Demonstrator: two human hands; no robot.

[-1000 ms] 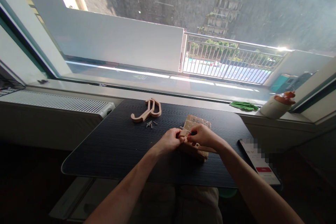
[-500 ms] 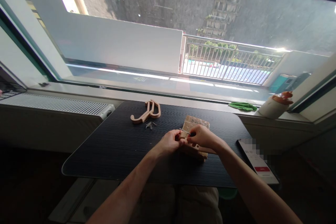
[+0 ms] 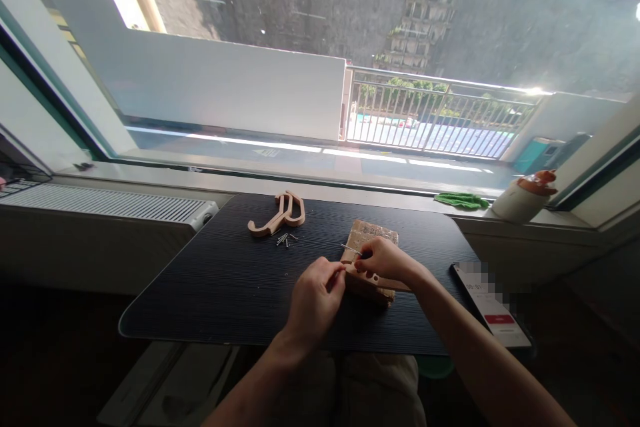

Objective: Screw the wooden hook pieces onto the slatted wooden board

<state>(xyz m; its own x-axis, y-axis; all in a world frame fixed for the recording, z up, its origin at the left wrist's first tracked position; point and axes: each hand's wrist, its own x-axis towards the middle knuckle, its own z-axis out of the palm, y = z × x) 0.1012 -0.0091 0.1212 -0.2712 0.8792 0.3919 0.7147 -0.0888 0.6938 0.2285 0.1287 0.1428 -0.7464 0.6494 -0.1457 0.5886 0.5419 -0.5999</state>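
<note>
On the black table point(image 3: 210, 280) lies a brown cardboard block point(image 3: 373, 235) with a flat wooden piece on top. My right hand point(image 3: 385, 260) rests on the block, its fingers pinched on a thin metal tool point(image 3: 351, 249) that points left. My left hand point(image 3: 314, 300) hovers just left of the block, fingers curled loosely toward the wooden piece; whether it holds anything I cannot make out. Farther back lie wooden hook-shaped pieces point(image 3: 280, 212) and several small screws point(image 3: 285, 238).
A phone point(image 3: 493, 307) with a lit screen lies at the table's right edge. A white radiator point(image 3: 105, 203) stands on the left. On the window sill sit a green cloth point(image 3: 463, 200) and a white pot point(image 3: 520, 200).
My left hand has drawn back from the block toward me and lifted a little. My right hand stays on the block with the metal tool.
</note>
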